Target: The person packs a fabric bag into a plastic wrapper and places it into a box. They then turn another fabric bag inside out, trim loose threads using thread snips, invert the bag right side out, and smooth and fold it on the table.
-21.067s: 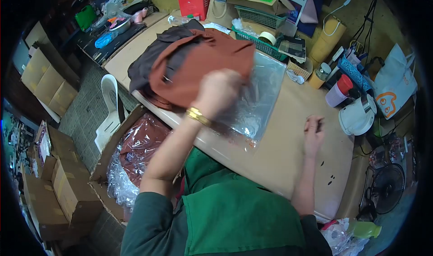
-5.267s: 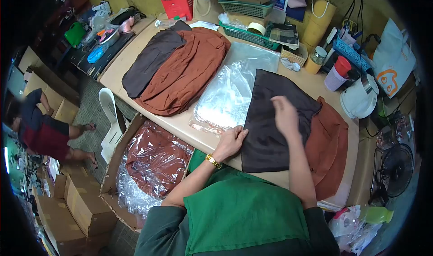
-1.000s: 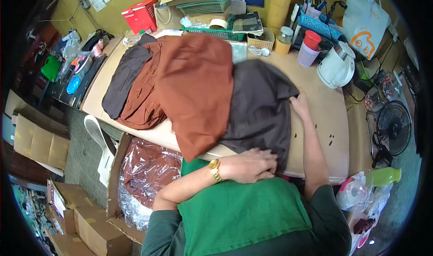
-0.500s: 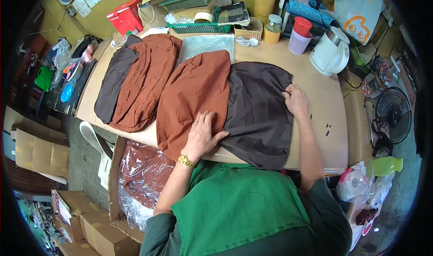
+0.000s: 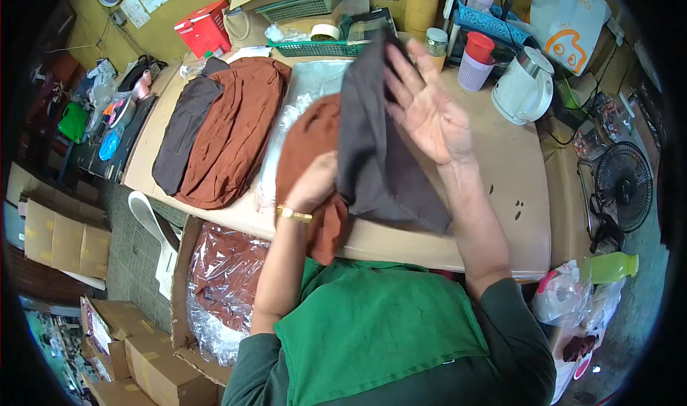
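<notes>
A two-tone cloth piece, rust brown [image 5: 308, 127] on one side and dark grey [image 5: 361, 120] on the other, is lifted and folded over above the table. My left hand [image 5: 315, 182], with a gold watch at the wrist, is closed on the cloth near the seam between the colours. My right hand [image 5: 433, 116] is raised with its palm showing and fingers spread against the dark part; the fingertips are blurred. To the left lies a stack of similar brown and dark grey cloth pieces [image 5: 232, 130]. Clear plastic packaging [image 5: 304, 84] lies behind the lifted cloth.
A white electric kettle [image 5: 526, 87], a red cup [image 5: 479, 47] and a jar [image 5: 436, 41] stand along the table's back right. Green baskets [image 5: 300, 48] are at the back. Below the left edge, a carton holds plastic-wrapped brown cloth [image 5: 225, 277]. A fan [image 5: 624, 184] stands at right.
The cloth, flat on the table before, is now lifted, its dark part swung up and leftward. My right hand has risen from its right edge and turned palm up; my left has closed on it.
</notes>
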Demonstrator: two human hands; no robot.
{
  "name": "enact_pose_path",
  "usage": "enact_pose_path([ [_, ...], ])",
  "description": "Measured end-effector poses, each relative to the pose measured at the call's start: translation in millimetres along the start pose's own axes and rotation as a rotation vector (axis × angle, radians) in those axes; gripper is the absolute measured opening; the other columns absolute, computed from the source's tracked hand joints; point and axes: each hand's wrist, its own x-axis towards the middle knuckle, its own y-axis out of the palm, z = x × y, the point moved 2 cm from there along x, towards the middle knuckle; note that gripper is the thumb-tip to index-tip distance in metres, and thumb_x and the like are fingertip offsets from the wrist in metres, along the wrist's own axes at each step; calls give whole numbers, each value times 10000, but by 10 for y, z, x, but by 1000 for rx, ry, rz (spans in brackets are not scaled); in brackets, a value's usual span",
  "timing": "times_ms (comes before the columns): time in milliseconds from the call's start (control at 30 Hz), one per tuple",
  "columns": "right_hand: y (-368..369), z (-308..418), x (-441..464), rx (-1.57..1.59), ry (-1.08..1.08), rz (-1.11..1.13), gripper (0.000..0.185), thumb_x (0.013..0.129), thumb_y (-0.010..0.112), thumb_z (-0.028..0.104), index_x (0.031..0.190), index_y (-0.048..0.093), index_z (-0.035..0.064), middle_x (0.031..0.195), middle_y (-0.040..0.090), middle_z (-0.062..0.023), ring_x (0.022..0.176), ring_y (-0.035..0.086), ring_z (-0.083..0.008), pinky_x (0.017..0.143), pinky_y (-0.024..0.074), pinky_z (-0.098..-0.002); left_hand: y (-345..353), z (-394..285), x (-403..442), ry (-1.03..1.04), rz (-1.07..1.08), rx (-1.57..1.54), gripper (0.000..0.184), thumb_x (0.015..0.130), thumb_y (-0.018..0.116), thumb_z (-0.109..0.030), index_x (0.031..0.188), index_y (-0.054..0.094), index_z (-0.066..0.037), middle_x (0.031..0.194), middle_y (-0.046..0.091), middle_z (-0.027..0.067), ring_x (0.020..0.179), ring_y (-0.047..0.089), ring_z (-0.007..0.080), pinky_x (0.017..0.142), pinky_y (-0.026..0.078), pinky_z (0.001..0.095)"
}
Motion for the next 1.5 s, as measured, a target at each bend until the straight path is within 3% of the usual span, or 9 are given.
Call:
enact_pose_path([
  [133, 10, 21, 43, -859, -639, -178, 214, 953, 447, -7, 1146, 540, 6, 1073, 628, -104, 993, 608, -143, 868, 490, -292, -331, -50, -334, 22, -103, -892, 296, 883, 602, -189, 1110, 619, 0, 1133, 595, 204, 1063, 599, 325, 768, 580, 405],
  [233, -153, -376, -330, -937, -354, 28, 211, 774, 424, -134, 745, 576, 9, 787, 595, -49, 739, 570, -104, 645, 444, -239, -237, -102, -507, 53, -118, -1032, 294, 887, 601, -183, 1116, 618, 1, 1123, 602, 196, 1052, 604, 319, 779, 572, 396],
  [433, 4, -988, -713, -1714, -255, 514, 489, 783, 681, 41, 1255, 554, 45, 1342, 538, -149, 1259, 502, -325, 1058, 387, -456, 93, -220, -755, 56, -142, -1040, 292, 894, 599, -171, 1129, 615, 1, 1103, 616, 179, 1029, 612, 307, 800, 556, 377],
  [733, 68, -727, -819, -1539, -419, 356, 142, 727, 730, 11, 805, 614, 33, 800, 643, -51, 794, 630, -301, 810, 460, -424, -281, -249, -766, 126, -471, -771, 290, 904, 597, -152, 1149, 610, 3, 1074, 637, 155, 995, 626, 288, 832, 532, 350],
  [833, 148, -429, -910, -1306, 692, 743, 270, 771, 772, 143, 912, 583, 11, 968, 660, -115, 939, 625, -334, 868, 462, -435, -531, -419, -1028, 254, -677, -503, 289, 908, 596, -146, 1155, 609, 3, 1064, 644, 147, 983, 630, 282, 842, 524, 341],
  [967, 14, -340, -723, -913, -63, 125, 757, 721, 844, 375, 1293, 509, 8, 1362, 506, -168, 1316, 425, -293, 1079, 356, -452, -236, -964, -1109, 479, -412, 37, 289, 912, 595, -138, 1164, 607, 3, 1051, 654, 136, 968, 636, 274, 856, 513, 328],
  [1100, 120, -591, -575, -791, 29, 117, 669, 796, 795, 254, 1331, 521, -38, 1282, 587, -179, 1304, 464, -266, 1119, 315, -440, 376, -944, -866, 458, 93, 314, 289, 917, 594, -130, 1172, 604, 4, 1038, 663, 125, 953, 642, 266, 870, 503, 316],
  [1333, -127, -591, -896, -408, 88, 199, 265, 908, 563, -10, 1164, 616, -55, 1124, 678, -93, 999, 642, -151, 913, 499, -275, -408, -1089, -778, 307, -654, 568, 162, 906, 566, -96, 1012, 641, 2, 785, 651, 216, 719, 654, 409, 642, 515, 428],
  [1500, 159, -1131, -665, -1126, 297, 300, 294, 921, 545, 34, 1207, 607, 6, 1246, 614, -112, 1132, 584, -194, 1001, 458, -330, 601, -1503, -880, 871, -146, 901, 300, 767, 578, -47, 1066, 575, -19, 1262, 600, 163, 1207, 575, 279, 1112, 326, 532],
])
